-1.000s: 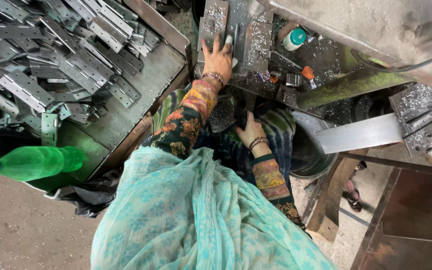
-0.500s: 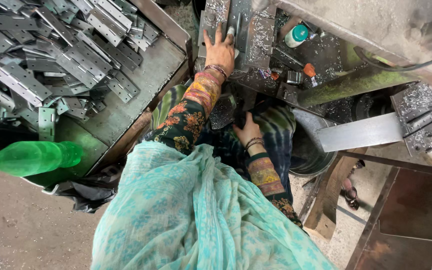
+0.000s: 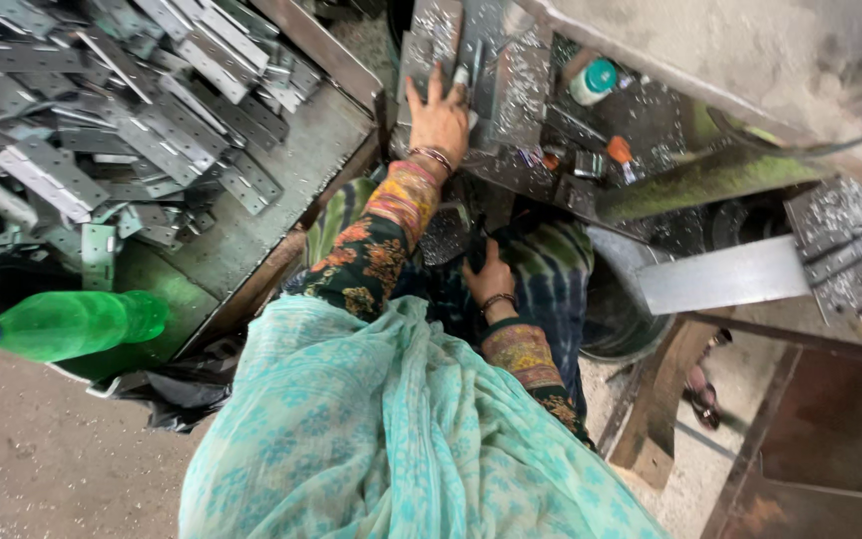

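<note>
My left hand [image 3: 439, 118] is stretched far out, fingers spread and lying flat on a grey metal plate [image 3: 516, 85] that rests on the machine bed [image 3: 650, 130], so it is open and pressing rather than gripping. The plate lies straight ahead of that hand and a little to its right, its long axis running from near to far, and a second plate [image 3: 429, 35] sits just left of it, also pointing away from me. My right hand [image 3: 491, 281] is much nearer to me, down by my lap under the edge of the bed; its fingers look curled, but whether they hold anything I cannot tell. The left hand is therefore the one on the work, the right well apart from it. The bed is dark steel dusted with bright metal shavings, with a small teal-capped bottle [image 3: 592, 82] at its far side and an orange-tipped bit [image 3: 619, 152] near the middle. To my left a tray [image 3: 281, 190] is heaped with drilled metal hinge pieces [image 3: 167, 120], and a green plastic bottle [image 3: 77, 323] lies at its near edge. The floor [image 3: 42, 459] is bare concrete; someone's sandalled foot [image 3: 702, 394] shows on the right.
</note>
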